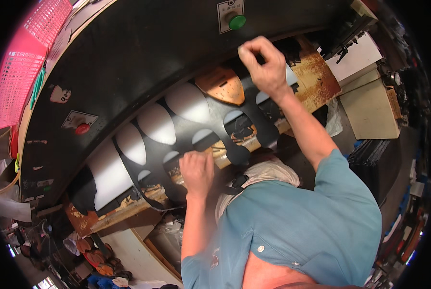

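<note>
A black sheet with several rounded cut-outs lies across a work surface, and white board shows through the openings. My left hand is closed at the sheet's near edge, its fingers curled over the material and their tips hidden. Raised at the far right, my right hand has thumb and forefinger drawn together in a pinch; anything between them is lost against the dark background. Just left of it, a tan, rounded plate with small dots and a slot sits on the sheet.
Beyond the sheet stretches a black machine beam carrying a green button and a red button. Pink baskets stand at the far left. To the right are a worn brown board and a beige box.
</note>
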The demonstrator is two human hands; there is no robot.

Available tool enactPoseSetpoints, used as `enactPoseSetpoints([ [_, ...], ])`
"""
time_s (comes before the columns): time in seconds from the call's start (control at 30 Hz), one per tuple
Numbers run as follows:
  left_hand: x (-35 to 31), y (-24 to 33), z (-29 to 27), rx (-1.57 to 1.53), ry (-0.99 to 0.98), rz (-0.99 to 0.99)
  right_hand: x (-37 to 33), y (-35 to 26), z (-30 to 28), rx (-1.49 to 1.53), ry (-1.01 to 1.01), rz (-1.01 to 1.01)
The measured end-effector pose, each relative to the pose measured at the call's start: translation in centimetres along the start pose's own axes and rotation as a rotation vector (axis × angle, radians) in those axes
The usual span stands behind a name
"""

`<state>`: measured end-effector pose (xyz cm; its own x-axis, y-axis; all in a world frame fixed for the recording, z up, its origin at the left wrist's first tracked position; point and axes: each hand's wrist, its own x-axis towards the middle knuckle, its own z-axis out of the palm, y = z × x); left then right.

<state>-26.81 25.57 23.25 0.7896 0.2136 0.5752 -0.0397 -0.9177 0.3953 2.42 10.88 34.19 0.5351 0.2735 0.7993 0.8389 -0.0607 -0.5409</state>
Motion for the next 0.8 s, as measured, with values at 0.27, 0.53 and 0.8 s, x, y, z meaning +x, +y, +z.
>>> enactPoseSetpoints([
  [0.27,-0.1,0.6,0.0,0.047,0.079,0.009,-6.6,-1.3,-3.6,-0.034,-0.127,0.088],
  [0.53,-0.6,5.4,2.5,0.169,0.056,-0.023,-18.7,-1.1,-4.3,-0.319,-0.121,0.063],
  [0.8,-1.1,5.6,3.4,0.183,0.071,-0.109,-18.0,-1.5,-4.3,-0.280,-0.115,0.108],
])
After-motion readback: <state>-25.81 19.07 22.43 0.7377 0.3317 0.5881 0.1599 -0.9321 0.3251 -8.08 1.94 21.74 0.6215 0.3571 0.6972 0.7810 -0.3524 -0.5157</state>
